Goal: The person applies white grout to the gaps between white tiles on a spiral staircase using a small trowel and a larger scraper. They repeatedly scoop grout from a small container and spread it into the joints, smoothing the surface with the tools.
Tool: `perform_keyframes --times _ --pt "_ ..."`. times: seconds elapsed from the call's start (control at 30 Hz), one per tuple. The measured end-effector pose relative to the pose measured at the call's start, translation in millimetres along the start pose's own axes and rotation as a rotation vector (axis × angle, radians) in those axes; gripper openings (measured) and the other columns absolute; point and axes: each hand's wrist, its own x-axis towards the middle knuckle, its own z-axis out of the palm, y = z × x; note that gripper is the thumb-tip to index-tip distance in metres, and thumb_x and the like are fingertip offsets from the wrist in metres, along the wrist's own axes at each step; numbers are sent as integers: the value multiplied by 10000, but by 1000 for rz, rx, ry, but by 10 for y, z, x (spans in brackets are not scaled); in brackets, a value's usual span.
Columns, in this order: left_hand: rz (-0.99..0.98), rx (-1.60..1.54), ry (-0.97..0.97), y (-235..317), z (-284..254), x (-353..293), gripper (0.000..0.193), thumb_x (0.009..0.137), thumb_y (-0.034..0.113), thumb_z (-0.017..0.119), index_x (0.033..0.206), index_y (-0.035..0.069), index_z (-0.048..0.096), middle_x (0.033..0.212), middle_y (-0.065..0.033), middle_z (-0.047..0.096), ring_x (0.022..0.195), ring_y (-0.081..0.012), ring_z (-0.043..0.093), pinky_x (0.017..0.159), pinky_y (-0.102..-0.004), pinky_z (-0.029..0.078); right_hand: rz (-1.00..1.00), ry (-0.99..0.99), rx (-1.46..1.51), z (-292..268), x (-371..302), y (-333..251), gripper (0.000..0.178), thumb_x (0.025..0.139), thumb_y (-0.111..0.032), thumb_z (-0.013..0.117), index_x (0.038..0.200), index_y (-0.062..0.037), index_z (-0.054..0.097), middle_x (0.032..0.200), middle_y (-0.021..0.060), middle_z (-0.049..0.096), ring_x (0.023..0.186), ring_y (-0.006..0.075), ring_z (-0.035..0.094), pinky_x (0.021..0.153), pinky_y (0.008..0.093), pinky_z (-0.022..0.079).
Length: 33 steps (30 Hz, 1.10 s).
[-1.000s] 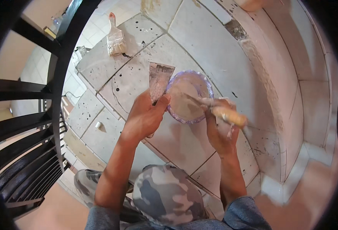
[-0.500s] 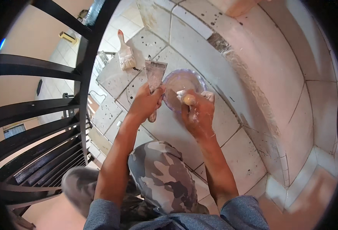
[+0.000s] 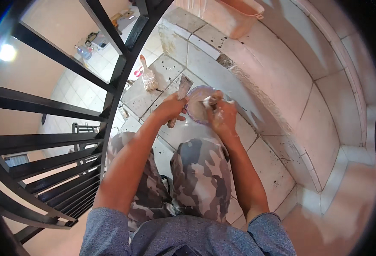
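My left hand (image 3: pixel 170 109) is closed round the handle of a putty knife (image 3: pixel 185 84), its flat, grey-smeared blade pointing up and away from me. Close beside it stands a round bowl (image 3: pixel 199 87) with a purplish, clear rim, holding pale grey paste (image 3: pixel 198 112). Over the bowl's right side, my right hand (image 3: pixel 223 117) grips a short-handled tool (image 3: pixel 212 101); its rounded end faces up, and its working end is too blurred to make out. White smears cover the right fingers. A wide paintbrush (image 3: pixel 148 80) with a whitened head lies on the tiles beyond my left hand.
A black barred railing (image 3: pixel 107 87) runs along the left. Speckled tiles (image 3: pixel 171 66) lie under the bowl. On the right rises a tiled step (image 3: pixel 277 77) with a rough, broken edge. A pinkish plastic container (image 3: pixel 235 19) sits on it at the far end. My knees are close below the bowl.
The view has shifted, bringing more of the pinkish container and railing into sight. My right hand has turned the tool over the bowl, and the putty knife leans more to the right.
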Motion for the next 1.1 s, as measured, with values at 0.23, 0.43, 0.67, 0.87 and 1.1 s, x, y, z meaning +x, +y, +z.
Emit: perform_keyframes --times 0.23,0.43,0.67,0.87,1.1 --pt "-1 -218 -17 -151 133 75 337 1007 266 530 1226 19 467 968 -74 515 807 -176 541 677 -414 641 21 -210 120 -143 106 187 199 792 -226 690 881 -47 684 819 162 698 782 355 671 766 446 495" --pt "-15 -179 -54 -188 16 33 346 992 279 560 1214 28 473 954 -52 500 763 -149 519 653 -383 627 206 -102 342 -149 92 86 305 843 -251 725 961 30 712 813 140 715 741 205 667 718 338 517" --pt "-52 -16 23 -110 -196 -68 283 995 314 490 959 34 489 728 -42 483 480 -120 427 427 -279 376 471 -10 611 -375 -25 64 268 866 -214 725 1010 12 717 859 68 719 758 130 642 707 309 502" --pt "0 -175 -81 193 -189 -446 174 986 217 436 994 56 503 763 -40 513 508 -121 466 455 -285 430 486 133 601 -665 -201 -172 187 877 -158 735 986 -10 698 796 -5 635 726 80 558 674 256 448" --pt "175 -193 -235 194 -31 -400 159 984 182 470 1020 44 540 798 -26 544 615 -107 544 540 -288 516 586 269 837 -1164 -162 -689 109 878 -76 726 962 -37 669 758 -11 595 637 79 533 550 230 425"
